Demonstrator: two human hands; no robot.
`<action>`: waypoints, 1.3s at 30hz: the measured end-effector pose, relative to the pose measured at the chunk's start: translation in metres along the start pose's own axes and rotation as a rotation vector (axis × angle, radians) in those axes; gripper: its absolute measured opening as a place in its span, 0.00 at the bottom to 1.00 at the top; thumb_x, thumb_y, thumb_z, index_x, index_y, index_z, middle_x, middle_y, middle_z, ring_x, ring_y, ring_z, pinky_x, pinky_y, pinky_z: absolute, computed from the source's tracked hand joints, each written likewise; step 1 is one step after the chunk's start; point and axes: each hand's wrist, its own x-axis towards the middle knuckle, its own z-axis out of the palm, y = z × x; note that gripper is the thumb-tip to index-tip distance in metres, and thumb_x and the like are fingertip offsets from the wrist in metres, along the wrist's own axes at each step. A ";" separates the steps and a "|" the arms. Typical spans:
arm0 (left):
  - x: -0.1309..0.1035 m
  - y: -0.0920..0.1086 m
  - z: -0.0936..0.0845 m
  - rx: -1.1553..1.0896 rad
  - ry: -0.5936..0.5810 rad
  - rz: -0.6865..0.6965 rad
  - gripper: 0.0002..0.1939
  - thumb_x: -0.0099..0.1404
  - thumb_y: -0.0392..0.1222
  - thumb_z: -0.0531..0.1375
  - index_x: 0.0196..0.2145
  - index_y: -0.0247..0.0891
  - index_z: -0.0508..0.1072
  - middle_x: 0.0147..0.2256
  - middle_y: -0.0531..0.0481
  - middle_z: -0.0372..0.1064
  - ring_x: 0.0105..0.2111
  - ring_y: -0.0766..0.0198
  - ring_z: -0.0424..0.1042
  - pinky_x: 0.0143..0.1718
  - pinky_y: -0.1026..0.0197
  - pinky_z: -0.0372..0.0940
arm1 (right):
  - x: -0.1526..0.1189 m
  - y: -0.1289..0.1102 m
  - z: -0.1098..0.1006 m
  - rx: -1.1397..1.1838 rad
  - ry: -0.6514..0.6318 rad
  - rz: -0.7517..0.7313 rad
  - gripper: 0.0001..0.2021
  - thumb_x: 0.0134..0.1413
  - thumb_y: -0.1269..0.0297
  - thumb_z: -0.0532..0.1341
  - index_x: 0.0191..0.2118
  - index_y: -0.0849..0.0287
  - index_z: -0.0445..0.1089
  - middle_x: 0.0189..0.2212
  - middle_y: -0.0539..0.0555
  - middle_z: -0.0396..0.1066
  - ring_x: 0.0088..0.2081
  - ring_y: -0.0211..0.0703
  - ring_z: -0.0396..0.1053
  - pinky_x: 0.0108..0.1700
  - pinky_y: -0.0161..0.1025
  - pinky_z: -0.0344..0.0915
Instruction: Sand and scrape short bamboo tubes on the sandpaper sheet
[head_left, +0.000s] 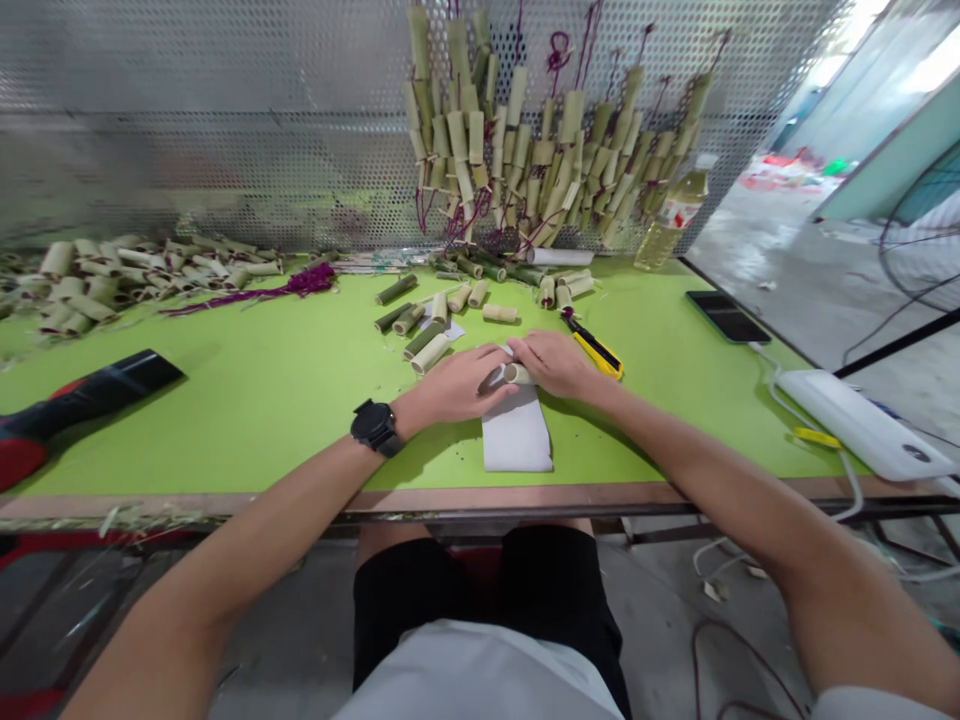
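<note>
My left hand (471, 382), with a black watch (376, 427) on its wrist, is closed at the middle of the table. A small dark grey-green patch shows between its thumb and fingers; what it is, I cannot tell. Touching it, my right hand (553, 363) has its fingers curled over a short pale bamboo tube (517, 374), whose hollow end shows. A white paper strip (517, 435) lies under the hands and reaches towards the table's front edge. Just beyond the right hand rests a yellow and black utility knife (600, 354). Loose bamboo pieces (430, 354) lie beyond the left hand.
Bamboo strings (570, 150) hang on the perforated metal panel (247, 130). A bamboo pile (97, 280), purple cord (307, 281) and red-black tool (90, 405) are left. Right are a bottle (671, 220), phone (729, 317) and white cabled device (862, 425).
</note>
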 end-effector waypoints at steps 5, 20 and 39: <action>0.000 0.004 -0.004 0.062 -0.001 -0.006 0.19 0.85 0.56 0.54 0.55 0.38 0.74 0.48 0.36 0.78 0.45 0.45 0.78 0.45 0.49 0.71 | -0.002 0.004 0.005 0.008 0.037 -0.012 0.30 0.88 0.57 0.42 0.47 0.57 0.81 0.40 0.63 0.81 0.41 0.53 0.75 0.47 0.46 0.67; -0.003 0.015 -0.009 0.111 -0.006 -0.028 0.21 0.85 0.51 0.51 0.61 0.35 0.74 0.50 0.34 0.81 0.51 0.41 0.81 0.50 0.45 0.73 | -0.002 0.012 0.013 0.104 0.149 -0.101 0.35 0.87 0.51 0.39 0.41 0.54 0.80 0.35 0.63 0.78 0.39 0.55 0.74 0.44 0.49 0.68; -0.010 -0.013 0.001 0.078 -0.162 -0.133 0.65 0.62 0.91 0.64 0.75 0.33 0.70 0.78 0.27 0.62 0.75 0.26 0.65 0.76 0.35 0.61 | -0.006 -0.004 0.009 -0.288 0.029 -0.368 0.22 0.85 0.65 0.52 0.45 0.61 0.85 0.36 0.61 0.84 0.40 0.52 0.72 0.44 0.45 0.59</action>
